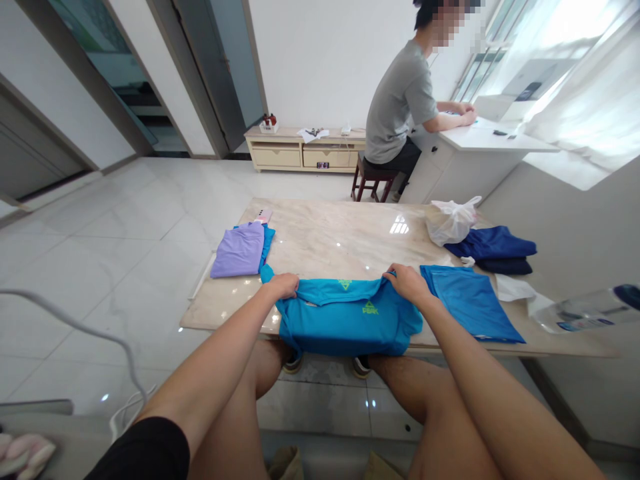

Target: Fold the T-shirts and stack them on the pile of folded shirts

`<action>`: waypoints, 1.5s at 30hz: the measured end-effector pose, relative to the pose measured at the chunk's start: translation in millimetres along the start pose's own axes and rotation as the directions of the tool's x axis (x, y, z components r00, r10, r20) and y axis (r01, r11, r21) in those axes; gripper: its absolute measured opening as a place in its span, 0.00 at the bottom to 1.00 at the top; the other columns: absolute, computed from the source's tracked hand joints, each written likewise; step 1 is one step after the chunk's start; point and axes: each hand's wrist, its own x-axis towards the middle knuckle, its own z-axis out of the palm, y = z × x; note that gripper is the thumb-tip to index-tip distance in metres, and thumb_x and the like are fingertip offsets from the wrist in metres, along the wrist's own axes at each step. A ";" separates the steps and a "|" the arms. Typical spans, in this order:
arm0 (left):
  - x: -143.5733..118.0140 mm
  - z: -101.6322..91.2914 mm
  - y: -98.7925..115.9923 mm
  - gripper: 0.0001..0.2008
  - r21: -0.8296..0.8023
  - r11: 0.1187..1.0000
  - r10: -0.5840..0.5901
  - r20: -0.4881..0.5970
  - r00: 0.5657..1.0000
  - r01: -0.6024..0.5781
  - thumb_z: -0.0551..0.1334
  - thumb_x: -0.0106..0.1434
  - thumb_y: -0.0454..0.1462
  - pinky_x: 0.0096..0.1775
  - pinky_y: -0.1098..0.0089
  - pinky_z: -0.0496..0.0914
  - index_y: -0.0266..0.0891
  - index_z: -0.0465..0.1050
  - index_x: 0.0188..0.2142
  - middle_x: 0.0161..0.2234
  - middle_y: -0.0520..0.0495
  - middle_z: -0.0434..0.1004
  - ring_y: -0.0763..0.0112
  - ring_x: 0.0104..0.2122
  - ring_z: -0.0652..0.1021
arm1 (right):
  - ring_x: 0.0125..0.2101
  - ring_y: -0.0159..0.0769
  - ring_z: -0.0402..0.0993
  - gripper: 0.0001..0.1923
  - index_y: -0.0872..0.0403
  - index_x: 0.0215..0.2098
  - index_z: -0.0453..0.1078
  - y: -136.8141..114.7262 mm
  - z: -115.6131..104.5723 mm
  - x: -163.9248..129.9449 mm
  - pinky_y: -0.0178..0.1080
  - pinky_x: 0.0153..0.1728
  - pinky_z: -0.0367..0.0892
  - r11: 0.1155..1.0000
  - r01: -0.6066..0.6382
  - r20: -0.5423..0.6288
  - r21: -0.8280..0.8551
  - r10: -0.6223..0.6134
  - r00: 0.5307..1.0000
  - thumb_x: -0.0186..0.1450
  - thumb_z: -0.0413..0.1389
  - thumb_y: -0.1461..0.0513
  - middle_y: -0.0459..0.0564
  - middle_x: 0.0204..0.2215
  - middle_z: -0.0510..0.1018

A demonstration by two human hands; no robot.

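Observation:
A bright blue T-shirt [345,327] with yellow-green PEAK lettering lies across the near edge of the marble table [330,233], part of it hanging over. My left hand [286,285] grips the cloth at its upper left, fingers closed. At the upper right, my right hand [407,281] pinches the same shirt. Between the two hands the far edge of the fabric is turned over and slightly wrinkled. Right of my right hand lies a folded blue garment [470,300]. Beyond my left hand sits a folded lilac garment [239,250] on top of a blue one.
A white plastic bag [453,220], folded navy clothing [495,247] and a clear bottle [585,313] are along the table's right side. A phone [263,215] lies at the far left. Another person [400,100] sits on a stool [375,177] at a white counter [495,137].

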 end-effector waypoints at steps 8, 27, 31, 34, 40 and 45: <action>1.2 -2.8 -6.0 0.06 -0.096 0.994 -0.069 -0.101 0.992 0.059 0.70 0.65 0.38 0.46 0.65 0.75 0.43 0.80 0.42 0.49 0.40 0.87 0.53 0.49 0.85 | 0.53 0.53 0.83 0.20 0.54 0.57 0.78 8.5 -1.2 6.3 0.43 0.52 0.70 0.985 -0.060 -0.183 0.160 0.089 0.979 0.82 0.51 0.51 0.63 0.49 0.87; -40.9 -47.5 -28.6 0.13 -0.317 0.944 -0.259 -0.523 0.812 0.097 0.54 0.81 0.42 0.49 0.62 0.74 0.43 0.68 0.60 0.55 0.37 0.84 0.50 0.55 0.84 | 0.55 0.56 0.84 0.25 0.54 0.51 0.84 43.9 -20.4 -4.4 0.44 0.54 0.77 0.932 0.168 0.028 0.322 -0.187 0.982 0.64 0.72 0.45 0.58 0.53 0.88; -38.4 -46.1 -25.2 0.14 -0.309 0.946 -0.249 -0.510 0.823 0.095 0.54 0.82 0.42 0.50 0.61 0.74 0.42 0.67 0.61 0.56 0.36 0.84 0.49 0.56 0.84 | 0.48 0.57 0.86 0.20 0.53 0.43 0.85 49.3 -23.5 -2.5 0.48 0.53 0.78 0.949 0.204 -0.009 0.240 -0.208 0.978 0.67 0.69 0.45 0.56 0.45 0.89; -35.2 -44.4 -21.8 0.13 -0.282 0.954 -0.234 -0.496 0.836 0.100 0.54 0.82 0.42 0.51 0.61 0.74 0.43 0.67 0.60 0.55 0.35 0.84 0.49 0.56 0.84 | 0.50 0.58 0.85 0.20 0.54 0.46 0.85 49.6 -24.5 2.3 0.49 0.54 0.76 0.970 0.186 -0.136 0.159 -0.165 0.977 0.71 0.65 0.46 0.58 0.46 0.89; -31.6 -43.7 -18.5 0.12 -0.264 0.960 -0.221 -0.493 0.842 0.097 0.53 0.82 0.42 0.51 0.61 0.73 0.43 0.67 0.60 0.56 0.35 0.84 0.50 0.55 0.84 | 0.57 0.60 0.81 0.25 0.56 0.58 0.83 49.1 -23.6 4.6 0.50 0.58 0.74 0.990 0.045 -0.313 0.137 0.000 0.950 0.75 0.60 0.47 0.63 0.55 0.86; -31.6 -43.7 -18.4 0.12 -0.283 0.955 -0.221 -0.497 0.839 0.084 0.54 0.82 0.42 0.52 0.61 0.73 0.43 0.67 0.60 0.54 0.35 0.85 0.49 0.55 0.84 | 0.55 0.57 0.82 0.23 0.56 0.56 0.84 47.8 -25.4 1.5 0.48 0.57 0.74 0.988 0.056 -0.337 0.142 -0.005 0.942 0.75 0.60 0.48 0.62 0.51 0.88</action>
